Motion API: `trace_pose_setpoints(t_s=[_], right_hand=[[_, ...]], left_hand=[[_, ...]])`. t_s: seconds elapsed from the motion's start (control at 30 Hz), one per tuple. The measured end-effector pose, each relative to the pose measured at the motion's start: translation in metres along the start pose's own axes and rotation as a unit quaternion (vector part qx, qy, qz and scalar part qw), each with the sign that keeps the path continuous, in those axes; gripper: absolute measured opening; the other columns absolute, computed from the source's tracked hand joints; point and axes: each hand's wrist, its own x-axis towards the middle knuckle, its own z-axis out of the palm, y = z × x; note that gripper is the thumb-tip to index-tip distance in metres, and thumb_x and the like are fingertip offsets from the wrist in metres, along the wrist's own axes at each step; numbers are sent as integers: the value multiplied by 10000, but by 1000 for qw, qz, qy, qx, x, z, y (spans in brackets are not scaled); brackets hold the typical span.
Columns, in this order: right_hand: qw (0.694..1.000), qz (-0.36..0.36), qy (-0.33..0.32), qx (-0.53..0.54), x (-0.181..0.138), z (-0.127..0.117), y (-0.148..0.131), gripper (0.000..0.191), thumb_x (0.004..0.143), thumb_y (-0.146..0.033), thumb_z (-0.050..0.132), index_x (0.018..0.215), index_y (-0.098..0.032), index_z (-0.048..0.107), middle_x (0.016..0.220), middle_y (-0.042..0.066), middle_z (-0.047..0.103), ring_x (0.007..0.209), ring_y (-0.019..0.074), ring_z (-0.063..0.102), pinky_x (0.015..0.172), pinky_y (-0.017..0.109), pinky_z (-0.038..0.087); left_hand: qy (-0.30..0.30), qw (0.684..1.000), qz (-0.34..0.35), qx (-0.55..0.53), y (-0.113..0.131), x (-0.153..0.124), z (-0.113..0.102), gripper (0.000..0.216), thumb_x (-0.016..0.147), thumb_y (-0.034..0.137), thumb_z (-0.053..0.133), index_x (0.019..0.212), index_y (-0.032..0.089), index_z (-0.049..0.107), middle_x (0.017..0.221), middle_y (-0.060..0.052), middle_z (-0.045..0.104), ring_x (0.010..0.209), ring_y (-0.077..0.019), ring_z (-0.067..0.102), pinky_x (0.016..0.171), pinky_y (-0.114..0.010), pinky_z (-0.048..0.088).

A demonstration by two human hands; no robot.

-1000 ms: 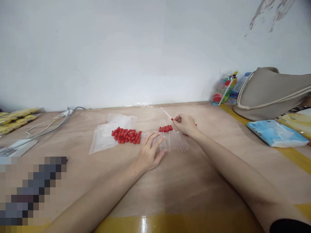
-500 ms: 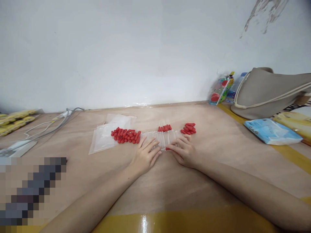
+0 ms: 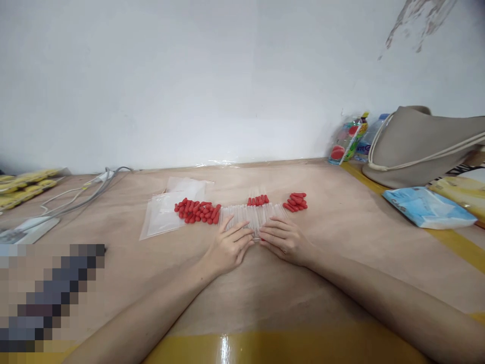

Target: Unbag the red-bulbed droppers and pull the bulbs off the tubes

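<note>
Clear thin tubes [image 3: 242, 212] lie side by side in a row on the table. My left hand [image 3: 230, 246] rests over the near left part of the row, fingers stretched out and slightly apart. Over the right part, my right hand [image 3: 287, 240] has its fingers together and thumb tucked close. A sliver of a red cap shows under its fingertips; the rest is hidden. Beyond the row lie a few tubes with red caps [image 3: 258, 200]. Loose red caps form a larger pile [image 3: 197, 211] on the left and a smaller pile [image 3: 296, 201] on the right.
Clear plastic bags [image 3: 159, 215] lie partly under the left pile. Cables [image 3: 102, 184] and yellow packs [image 3: 28, 187] are at far left. A blue tissue pack [image 3: 428, 207], a grey bag [image 3: 424, 146] and bottles [image 3: 348, 139] stand or lie at right, near the wall.
My right hand's fingers have drawn together and shifted lower over the tubes, covering most of the red cap seen before. My left hand has stayed nearly in place.
</note>
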Motion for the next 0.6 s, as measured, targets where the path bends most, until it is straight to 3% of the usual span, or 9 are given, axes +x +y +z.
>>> trace_pose_setpoints(t_s=[0.13, 0.37, 0.6], right_hand=[[999, -25, 29, 9, -2, -2, 1, 156, 777, -169, 594, 925, -171, 647, 874, 37, 698, 832, 149, 639, 817, 304, 532], [999, -45, 16, 16, -7, -5, 2, 235, 770, -147, 601, 1002, -182, 625, 917, 41, 691, 892, 157, 633, 851, 318, 534], [998, -60, 6, 13, -12, -10, 6, 261, 789, -146, 581, 1040, -212, 612, 956, 34, 683, 950, 149, 614, 891, 321, 512]], left_hand=[[-4, 1000, -3, -19, 0, -3, 0, 138, 825, 135, 496, 870, 171, 622, 939, -25, 685, 1054, -180, 565, 1052, -458, 248], [-11, 999, -6, -39, 1, -4, -3, 163, 831, 126, 480, 918, 174, 610, 944, -27, 684, 1058, -170, 563, 1065, -445, 226], [-1, 999, 5, -33, -1, -9, -3, 161, 834, 131, 480, 930, 173, 602, 962, -36, 680, 1067, -172, 558, 1013, -402, 315]])
